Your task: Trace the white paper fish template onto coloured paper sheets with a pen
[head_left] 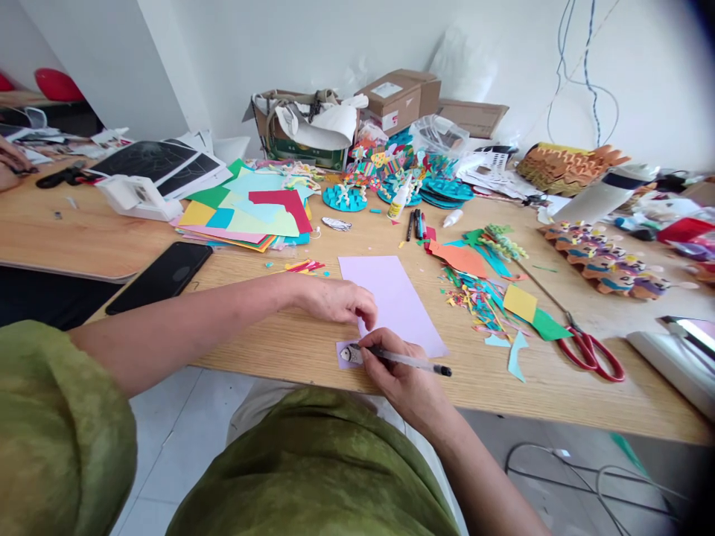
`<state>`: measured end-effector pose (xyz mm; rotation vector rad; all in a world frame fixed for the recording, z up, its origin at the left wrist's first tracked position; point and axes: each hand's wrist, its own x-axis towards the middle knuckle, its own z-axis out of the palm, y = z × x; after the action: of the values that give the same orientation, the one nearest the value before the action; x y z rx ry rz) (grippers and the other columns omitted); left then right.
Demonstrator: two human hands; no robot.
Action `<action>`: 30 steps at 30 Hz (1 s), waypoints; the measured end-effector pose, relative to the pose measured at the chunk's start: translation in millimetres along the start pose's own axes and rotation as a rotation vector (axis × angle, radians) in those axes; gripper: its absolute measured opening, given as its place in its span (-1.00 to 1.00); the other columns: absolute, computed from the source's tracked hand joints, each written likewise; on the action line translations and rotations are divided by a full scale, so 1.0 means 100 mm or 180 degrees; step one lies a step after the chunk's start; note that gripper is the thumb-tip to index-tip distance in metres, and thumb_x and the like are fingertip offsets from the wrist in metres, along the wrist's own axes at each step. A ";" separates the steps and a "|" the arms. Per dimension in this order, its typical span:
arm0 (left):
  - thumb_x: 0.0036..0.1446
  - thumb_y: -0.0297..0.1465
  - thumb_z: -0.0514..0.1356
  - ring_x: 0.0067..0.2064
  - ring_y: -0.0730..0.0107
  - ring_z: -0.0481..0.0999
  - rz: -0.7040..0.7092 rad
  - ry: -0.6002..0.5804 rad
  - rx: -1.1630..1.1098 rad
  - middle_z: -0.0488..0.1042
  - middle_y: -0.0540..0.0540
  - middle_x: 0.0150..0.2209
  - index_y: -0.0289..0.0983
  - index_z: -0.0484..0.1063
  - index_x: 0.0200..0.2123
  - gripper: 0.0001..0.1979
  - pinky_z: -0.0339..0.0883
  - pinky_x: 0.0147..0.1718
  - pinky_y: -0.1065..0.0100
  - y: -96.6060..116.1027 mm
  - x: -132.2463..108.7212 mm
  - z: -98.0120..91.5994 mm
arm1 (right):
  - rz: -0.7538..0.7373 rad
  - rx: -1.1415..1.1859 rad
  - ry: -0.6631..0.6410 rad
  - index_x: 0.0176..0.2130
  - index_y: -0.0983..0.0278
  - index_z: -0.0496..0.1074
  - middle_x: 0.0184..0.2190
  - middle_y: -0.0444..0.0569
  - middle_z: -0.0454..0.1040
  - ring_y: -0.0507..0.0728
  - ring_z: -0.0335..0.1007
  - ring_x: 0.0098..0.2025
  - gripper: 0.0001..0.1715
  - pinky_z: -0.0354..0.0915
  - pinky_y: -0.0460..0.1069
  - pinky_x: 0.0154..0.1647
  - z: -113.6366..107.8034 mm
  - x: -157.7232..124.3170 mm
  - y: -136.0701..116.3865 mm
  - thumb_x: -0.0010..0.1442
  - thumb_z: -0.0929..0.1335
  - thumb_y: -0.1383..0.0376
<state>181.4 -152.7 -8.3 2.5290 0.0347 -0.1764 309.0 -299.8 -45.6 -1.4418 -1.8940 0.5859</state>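
My right hand [405, 376] grips a pen [413, 360] with a clear barrel and dark ends. Beneath its tip lies a small fish cut-out [351, 353] with a black-and-white scale pattern, on a little piece of lilac paper [340, 362] near the table edge. Curled fingers of my left hand [338, 300] rest just above, over the lower left part of a larger lilac sheet [394, 286]. Whether those fingers pinch anything is hidden.
Red-handled scissors [592, 350] and paper scraps [474, 298] lie to the right. A black phone [161, 277] and stacked coloured paper [246, 212] are left. Markers [416, 225], a glue bottle [400, 197] and teal discs [447, 192] stand behind. Another person's hand [12, 158] shows far left.
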 end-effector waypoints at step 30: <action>0.24 -0.50 -0.08 -0.06 0.25 0.37 -0.0531 0.1932 0.1641 0.43 -0.18 -0.14 -0.37 0.35 -0.12 -0.74 0.28 0.00 0.21 0.64 -0.33 1.19 | 0.0038 0.0035 -0.0035 -0.37 0.27 0.31 -0.55 -0.12 0.41 0.02 0.29 -0.52 -0.90 0.17 -0.10 -0.49 0.01 0.00 0.00 0.12 0.23 0.41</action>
<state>138.9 -273.1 -64.5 2.9903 0.4964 0.5948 307.9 -299.4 -46.0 -1.4466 -1.8891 0.6102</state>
